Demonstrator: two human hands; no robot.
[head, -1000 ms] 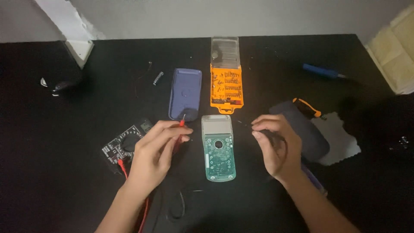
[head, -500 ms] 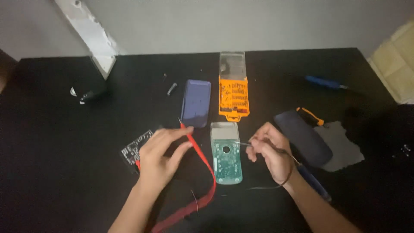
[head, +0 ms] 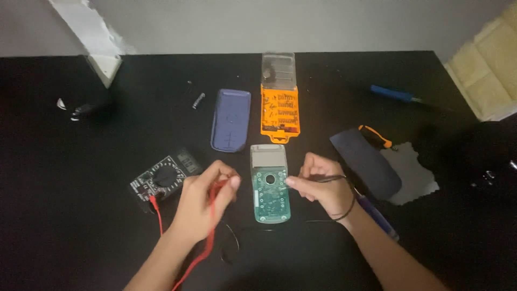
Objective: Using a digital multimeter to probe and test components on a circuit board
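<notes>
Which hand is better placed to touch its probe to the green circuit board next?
Probably the right hand: its black probe tip already sits at the green circuit board's right edge. The left hand, holding the red probe, is beside the board's left edge, a little farther off.

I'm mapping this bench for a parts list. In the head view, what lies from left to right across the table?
Black multimeter → left hand holding a red probe lead → green circuit board → right hand holding a black probe → dark blue case → blue screwdriver.
</notes>
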